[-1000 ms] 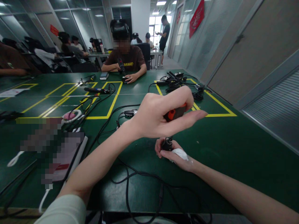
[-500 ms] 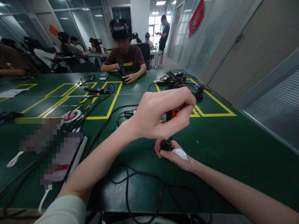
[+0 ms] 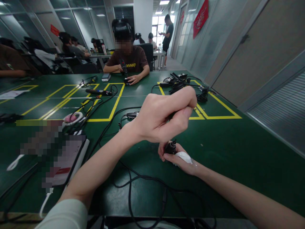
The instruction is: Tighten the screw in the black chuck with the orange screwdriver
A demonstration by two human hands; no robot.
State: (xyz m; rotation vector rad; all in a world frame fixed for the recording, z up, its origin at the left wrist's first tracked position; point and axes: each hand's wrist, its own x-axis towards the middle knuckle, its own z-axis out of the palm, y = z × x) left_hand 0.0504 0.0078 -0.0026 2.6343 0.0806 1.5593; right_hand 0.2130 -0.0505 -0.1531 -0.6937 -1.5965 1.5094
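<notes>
My left hand [image 3: 164,117] is closed in a fist-like grip above my right hand, its back turned to me. Only a dark sliver shows between its fingers, so what it grips is hidden. Just below, my right hand [image 3: 177,157] has its fingers curled round a black, stepped cylindrical piece [image 3: 171,147] that stands upright with a narrow tip. A white patch [image 3: 184,157] is stuck near the right wrist. Across the table a co-worker's hand [image 3: 133,79] steadies a small dark object under a black and red tool [image 3: 124,67].
A heap of black cabled devices [image 3: 178,79] lies at the far right. Black cables [image 3: 140,176] loop below my hands. A phone-like slab [image 3: 69,162] and a white tape roll [image 3: 72,118] are at left. Yellow tape outlines [image 3: 116,103] mark the green table [image 3: 226,152].
My left hand has shifted slightly left, its fingers closing further. The black and red part seen between its fingers is now hidden. The stepped tip in my right hand shows more fully.
</notes>
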